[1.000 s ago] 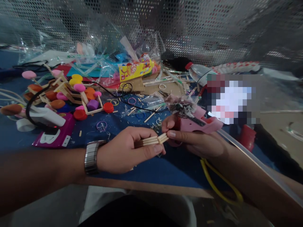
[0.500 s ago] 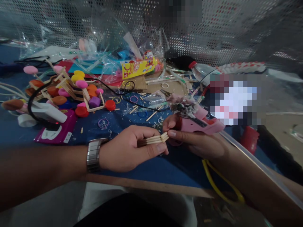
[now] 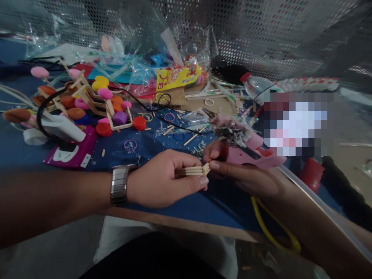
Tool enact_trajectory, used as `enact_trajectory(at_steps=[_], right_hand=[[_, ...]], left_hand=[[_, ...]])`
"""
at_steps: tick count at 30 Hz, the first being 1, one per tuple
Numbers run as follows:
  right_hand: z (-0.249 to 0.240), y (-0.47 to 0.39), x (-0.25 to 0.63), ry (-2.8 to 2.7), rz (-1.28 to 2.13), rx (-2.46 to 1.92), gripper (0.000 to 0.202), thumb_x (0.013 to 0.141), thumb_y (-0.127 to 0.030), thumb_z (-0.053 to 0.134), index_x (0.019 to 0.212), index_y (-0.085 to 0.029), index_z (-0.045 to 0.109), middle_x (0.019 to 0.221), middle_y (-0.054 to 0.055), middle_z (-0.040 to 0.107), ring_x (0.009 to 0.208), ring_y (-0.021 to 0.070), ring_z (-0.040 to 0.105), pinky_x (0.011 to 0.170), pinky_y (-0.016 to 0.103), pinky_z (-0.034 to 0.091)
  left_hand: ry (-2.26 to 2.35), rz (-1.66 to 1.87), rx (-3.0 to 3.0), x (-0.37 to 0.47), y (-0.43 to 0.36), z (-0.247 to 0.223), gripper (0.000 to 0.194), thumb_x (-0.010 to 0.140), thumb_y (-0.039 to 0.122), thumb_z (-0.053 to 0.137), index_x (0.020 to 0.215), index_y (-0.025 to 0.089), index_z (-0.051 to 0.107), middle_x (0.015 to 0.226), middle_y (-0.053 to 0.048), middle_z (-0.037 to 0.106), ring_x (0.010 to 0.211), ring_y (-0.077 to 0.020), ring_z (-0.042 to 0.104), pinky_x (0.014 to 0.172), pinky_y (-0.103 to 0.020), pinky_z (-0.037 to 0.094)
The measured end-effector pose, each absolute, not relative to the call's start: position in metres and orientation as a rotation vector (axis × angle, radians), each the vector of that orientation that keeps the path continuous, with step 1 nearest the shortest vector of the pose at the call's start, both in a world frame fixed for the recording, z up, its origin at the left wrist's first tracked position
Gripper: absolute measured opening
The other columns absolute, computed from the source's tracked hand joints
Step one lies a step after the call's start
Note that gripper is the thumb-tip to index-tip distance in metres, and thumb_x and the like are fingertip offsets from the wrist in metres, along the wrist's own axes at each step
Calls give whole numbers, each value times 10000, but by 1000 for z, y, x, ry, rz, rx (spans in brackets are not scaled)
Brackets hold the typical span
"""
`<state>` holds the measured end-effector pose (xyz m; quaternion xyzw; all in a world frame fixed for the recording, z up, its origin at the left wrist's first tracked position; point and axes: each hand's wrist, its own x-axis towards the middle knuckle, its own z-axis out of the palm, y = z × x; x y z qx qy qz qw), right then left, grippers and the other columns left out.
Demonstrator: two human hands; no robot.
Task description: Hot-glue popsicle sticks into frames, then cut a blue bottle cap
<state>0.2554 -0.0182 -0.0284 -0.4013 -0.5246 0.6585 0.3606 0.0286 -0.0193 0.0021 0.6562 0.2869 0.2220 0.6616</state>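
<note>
My left hand (image 3: 164,178), with a metal watch (image 3: 119,185) on its wrist, is closed around a small bundle of thin wooden sticks (image 3: 190,170). Short pieces sit at an angle across the bundle's right end. The fingertips of my right hand (image 3: 229,168) touch or pinch that end; the exact contact is small. A pink hot glue gun (image 3: 244,149) lies in the same hand, its nozzle pointing up and left, wrapped in stringy glue and fluff. A clear glue stick (image 3: 305,193) runs back from it over my forearm. The lower fingers are hidden.
At left stand stick frames with colourful foam pieces (image 3: 104,93) and a purple power strip (image 3: 78,149) with a white charger (image 3: 68,126). Rubber bands (image 3: 130,146), stick scraps and glue threads litter the blue tabletop. A yellow package (image 3: 177,78) and a bottle (image 3: 257,87) lie behind.
The whole view has shifted slightly, so the table things appear a little further right. Both hands keep nearly the same grip on the sticks and the glue gun.
</note>
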Motion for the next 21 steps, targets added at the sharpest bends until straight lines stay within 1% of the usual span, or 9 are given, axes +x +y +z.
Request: enact_trajectory(at_steps=[6, 10, 11, 14, 16, 19, 21], right_hand=[[-22, -20, 250, -1355, 1706, -1030, 293, 763, -425, 893, 817, -254, 662, 783, -16, 625, 560, 119, 459, 464, 263, 354], [-18, -19, 250, -1399, 1683, -1051, 283, 765, -431, 890, 823, -252, 678, 834, -4, 640, 591, 122, 480, 491, 266, 384], [-18, -19, 251, -1416, 1670, -1062, 281, 767, -437, 888, 828, -252, 686, 827, -5, 635, 599, 123, 484, 501, 267, 391], [-19, -19, 254, -1448, 1625, -1084, 279, 774, -469, 879, 833, -263, 700, 763, -8, 606, 614, 139, 484, 517, 274, 396], [-18, -19, 254, -1461, 1592, -1068, 260, 780, -464, 876, 825, -274, 705, 773, -1, 608, 643, 152, 500, 542, 286, 415], [-11, -20, 251, -1495, 1520, -1038, 222, 767, -400, 896, 807, -289, 709, 822, 7, 637, 736, 179, 572, 643, 317, 487], [-7, -22, 248, -1530, 1505, -1052, 236, 730, -354, 925, 805, -299, 708, 802, 3, 647, 759, 198, 597, 670, 336, 507]], left_hand=[[647, 492, 1527, 29, -19, 0, 209, 912, 300, 592, 794, 141, 661, 718, -3, 589, 667, -124, 501, 612, -224, 424], [626, 509, 1498, 29, -19, 1, 207, 902, 297, 625, 762, 145, 638, 710, 4, 581, 654, -114, 487, 597, -218, 409], [624, 511, 1473, 29, -19, 2, 224, 896, 304, 648, 739, 149, 613, 689, 17, 553, 636, -106, 465, 580, -213, 394], [622, 514, 1373, 30, -20, 3, 338, 861, 331, 738, 676, 174, 502, 625, 72, 400, 566, -75, 350, 519, -197, 318], [630, 530, 1323, 31, -19, 4, 380, 836, 335, 783, 674, 180, 476, 617, 87, 356, 552, -66, 309, 504, -193, 287], [670, 586, 1318, 32, -18, 3, 379, 817, 340, 809, 673, 174, 500, 617, 79, 395, 569, -73, 335, 516, -201, 294], [699, 610, 1326, 33, -17, 2, 343, 823, 340, 796, 688, 166, 533, 622, 70, 427, 582, -80, 367, 534, -206, 321]])
